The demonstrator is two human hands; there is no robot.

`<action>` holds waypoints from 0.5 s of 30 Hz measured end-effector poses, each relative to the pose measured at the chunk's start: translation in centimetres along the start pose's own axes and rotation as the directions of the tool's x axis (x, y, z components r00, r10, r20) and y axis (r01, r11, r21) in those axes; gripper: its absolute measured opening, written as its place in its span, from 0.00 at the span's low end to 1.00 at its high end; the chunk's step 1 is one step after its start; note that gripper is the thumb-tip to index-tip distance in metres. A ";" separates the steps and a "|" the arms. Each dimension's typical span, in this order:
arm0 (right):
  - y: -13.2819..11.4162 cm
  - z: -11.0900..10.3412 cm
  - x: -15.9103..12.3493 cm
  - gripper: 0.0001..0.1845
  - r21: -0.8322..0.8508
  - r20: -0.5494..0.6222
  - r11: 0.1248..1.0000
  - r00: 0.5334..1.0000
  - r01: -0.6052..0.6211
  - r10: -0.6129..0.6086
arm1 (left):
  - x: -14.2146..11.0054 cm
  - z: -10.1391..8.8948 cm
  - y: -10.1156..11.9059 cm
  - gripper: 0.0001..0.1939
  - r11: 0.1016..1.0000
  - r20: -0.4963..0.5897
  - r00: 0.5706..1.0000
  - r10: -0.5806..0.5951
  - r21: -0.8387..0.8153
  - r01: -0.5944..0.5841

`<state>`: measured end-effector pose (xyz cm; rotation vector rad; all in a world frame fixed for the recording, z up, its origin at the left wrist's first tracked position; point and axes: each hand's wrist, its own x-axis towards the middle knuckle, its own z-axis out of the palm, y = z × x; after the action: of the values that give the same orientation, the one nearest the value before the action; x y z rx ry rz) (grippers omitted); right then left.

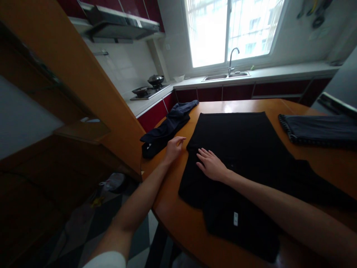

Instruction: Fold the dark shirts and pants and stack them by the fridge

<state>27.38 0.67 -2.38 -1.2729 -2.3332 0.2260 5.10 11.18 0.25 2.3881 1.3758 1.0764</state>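
The black top (pixel 245 137), spread on the bench (pixel 223 107), looks soft, light and floppy, best held at sleeve and hem, with the right hand (pixel 212 166) spread flat on it, the left (pixel 174 149) narrowed beside its edge, grip unclear.

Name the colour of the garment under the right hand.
Black garment, best seen in the head view.
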 end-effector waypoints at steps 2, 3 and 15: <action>0.0 0.1 0.0 0.27 -0.009 0.004 1.000 1.000 -0.002 0.002 | -0.7 0.6 1.1 0.17 0.997 0.110 0.991 0.079 -0.017 -0.077; 0.0 0.2 0.1 0.27 -0.013 0.006 1.000 1.000 -0.002 0.003 | -1.0 1.0 1.7 0.18 0.994 0.194 0.975 0.112 -0.014 -0.112; 0.1 0.5 0.0 0.29 -0.037 0.012 0.999 1.000 -0.023 0.024 | -2.5 2.0 3.2 0.36 0.942 0.601 0.786 -0.148 0.328 -0.073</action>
<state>27.21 0.82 -2.88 -1.3208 -2.3443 0.2005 7.84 7.73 -0.88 2.5661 1.4071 -0.0174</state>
